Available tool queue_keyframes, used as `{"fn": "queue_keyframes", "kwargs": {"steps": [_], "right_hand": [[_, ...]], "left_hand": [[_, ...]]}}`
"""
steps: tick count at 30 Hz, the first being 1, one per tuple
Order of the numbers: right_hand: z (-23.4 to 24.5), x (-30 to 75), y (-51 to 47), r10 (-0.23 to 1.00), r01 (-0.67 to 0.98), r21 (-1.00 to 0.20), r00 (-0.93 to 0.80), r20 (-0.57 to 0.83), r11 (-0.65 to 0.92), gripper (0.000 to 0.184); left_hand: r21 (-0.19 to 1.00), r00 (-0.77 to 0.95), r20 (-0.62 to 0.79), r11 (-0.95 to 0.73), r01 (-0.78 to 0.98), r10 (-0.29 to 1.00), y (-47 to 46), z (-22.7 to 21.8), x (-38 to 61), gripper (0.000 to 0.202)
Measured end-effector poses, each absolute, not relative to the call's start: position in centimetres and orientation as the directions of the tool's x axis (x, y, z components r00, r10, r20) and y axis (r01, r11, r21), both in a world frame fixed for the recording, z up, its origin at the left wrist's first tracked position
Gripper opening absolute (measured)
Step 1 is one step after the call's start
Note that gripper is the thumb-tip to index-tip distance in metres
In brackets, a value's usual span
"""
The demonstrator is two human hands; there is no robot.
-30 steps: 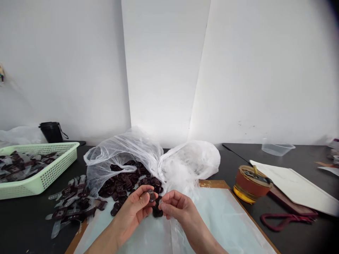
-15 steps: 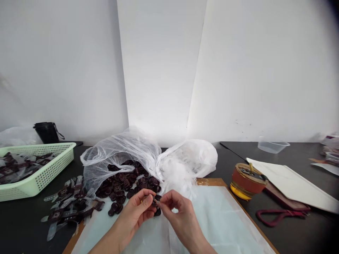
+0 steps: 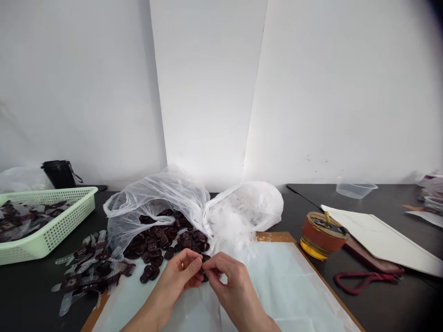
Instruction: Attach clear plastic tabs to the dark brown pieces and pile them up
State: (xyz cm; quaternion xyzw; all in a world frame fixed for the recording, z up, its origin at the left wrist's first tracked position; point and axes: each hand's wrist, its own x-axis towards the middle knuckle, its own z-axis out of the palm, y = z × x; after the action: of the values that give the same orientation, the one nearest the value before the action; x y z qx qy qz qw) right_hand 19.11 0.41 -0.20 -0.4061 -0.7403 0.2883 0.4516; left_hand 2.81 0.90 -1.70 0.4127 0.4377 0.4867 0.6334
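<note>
My left hand and my right hand meet at their fingertips over a pale sheet. Both are closed in a pinch, and whatever small thing lies between them is mostly covered by the fingers. Just beyond the fingertips lies a heap of glossy dark brown plastic pieces, partly inside a clear plastic bag. A white bag of fluffy, see-through bits lies open beside it. Left of the sheet, dark pieces joined to clear straps form a loose pile.
A pale green basket of strapped pieces and a black cup stand at left. On the right are a round tin with amber tape, dark red scissors, a white pad and a clear tub.
The fingertips have drawn closer together, and the right fingers now cover more of the small thing between them. The whole view has shifted slightly.
</note>
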Motion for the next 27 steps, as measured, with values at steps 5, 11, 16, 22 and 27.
{"fn": "queue_keyframes", "kwargs": {"steps": [5, 11, 16, 22, 27], "right_hand": [[-0.2, 19.1, 0.6, 0.903, 0.328, -0.845, -0.233, 0.361, 0.423, 0.018], [0.0, 19.2, 0.8, 0.949, 0.197, -0.946, -0.24, 0.206, 0.255, 0.012], [0.0, 19.5, 1.1, 0.943, 0.044, -0.988, -0.308, 0.128, 0.149, 0.011], [-0.4, 19.5, 1.6, 0.916, -0.121, -0.992, -0.393, 0.078, 0.033, 0.013], [-1.6, 19.3, 2.0, 0.911, -0.224, -0.974, -0.408, 0.057, -0.039, 0.018]], "left_hand": [[0.961, 0.148, -0.18, 0.206, -0.183, 0.972, 0.8, -1.5, 2.8, 0.036], [0.962, 0.161, -0.216, 0.238, -0.135, 0.963, 0.6, -1.3, 2.7, 0.037], [0.96, 0.187, -0.234, 0.257, -0.114, 0.954, 0.4, -0.9, 2.6, 0.038], [0.963, 0.139, -0.243, 0.257, -0.087, 0.96, 0.6, -0.8, 2.7, 0.042], [0.97, 0.094, -0.23, 0.236, -0.055, 0.969, 0.6, -0.8, 2.8, 0.042]]}}
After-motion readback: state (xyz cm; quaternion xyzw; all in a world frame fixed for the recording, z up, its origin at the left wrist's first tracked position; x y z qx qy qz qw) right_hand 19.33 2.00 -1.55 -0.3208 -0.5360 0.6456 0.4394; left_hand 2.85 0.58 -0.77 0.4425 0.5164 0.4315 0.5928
